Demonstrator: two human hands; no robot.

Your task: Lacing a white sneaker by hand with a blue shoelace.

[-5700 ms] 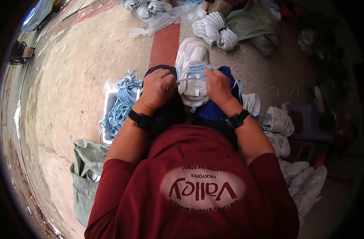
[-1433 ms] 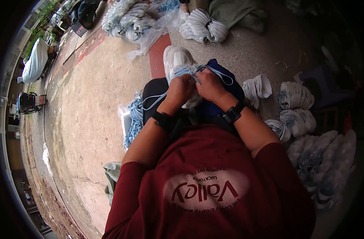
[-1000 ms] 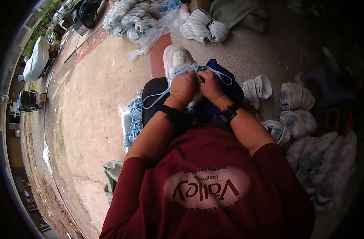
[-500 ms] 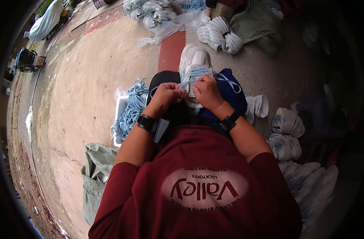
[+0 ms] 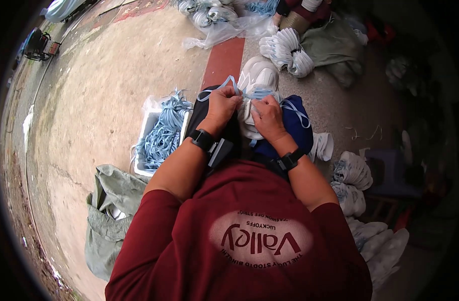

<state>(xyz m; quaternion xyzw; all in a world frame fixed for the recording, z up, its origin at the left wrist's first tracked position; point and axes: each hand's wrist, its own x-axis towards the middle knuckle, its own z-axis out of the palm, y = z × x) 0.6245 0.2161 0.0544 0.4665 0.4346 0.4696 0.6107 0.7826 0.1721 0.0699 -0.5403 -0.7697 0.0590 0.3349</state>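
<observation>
- In the head view, your left hand (image 5: 224, 104) has its thumb and fingers pinched together on a pale blue lace (image 5: 230, 80), which loops out on the far side.
- Your right hand (image 5: 268, 116) is curled against the white shoe (image 5: 256, 71); you cannot tell whether its fingertips grip anything.
- The shoe is at your knees, toe pointing far.
- To your left, a white box (image 5: 150, 117) holds tangled blue laces (image 5: 165, 134); nearer lies a grey-green bag (image 5: 109, 220).
- Far and slightly right sits a white bundle (image 5: 286, 51).
</observation>
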